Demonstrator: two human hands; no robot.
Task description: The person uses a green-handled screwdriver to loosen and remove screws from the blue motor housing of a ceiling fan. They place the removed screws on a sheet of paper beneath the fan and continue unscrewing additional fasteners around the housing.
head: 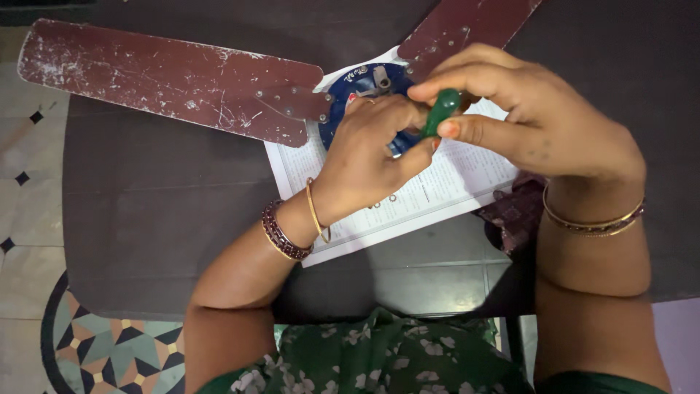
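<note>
Green floral cloth (pixel 379 357) fills the near edge; beyond it the right hand (pixel 539 124) grips a green screwdriver handle (pixel 442 111), while the left hand (pixel 372 157) pinches down at the fan's blue hub (pixel 364 84) on printed paper (pixel 445 182). Small washers (pixel 385 201) lying loose could roll away if the tool slips. A dark table (pixel 153 211) stands over patterned tile floor (pixel 29 219).

We take this for a home rather than a workshop, though the view is tight and we cannot be sure. A patterned tile floor (pixel 22 219) with small dark diamonds lies beside a rug (pixel 109 350) of coloured geometric shapes. A worn ceiling fan (pixel 219 84) lies on a printed paper sheet (pixel 437 186) over a plain dark table (pixel 160 219), not a workbench.
</note>
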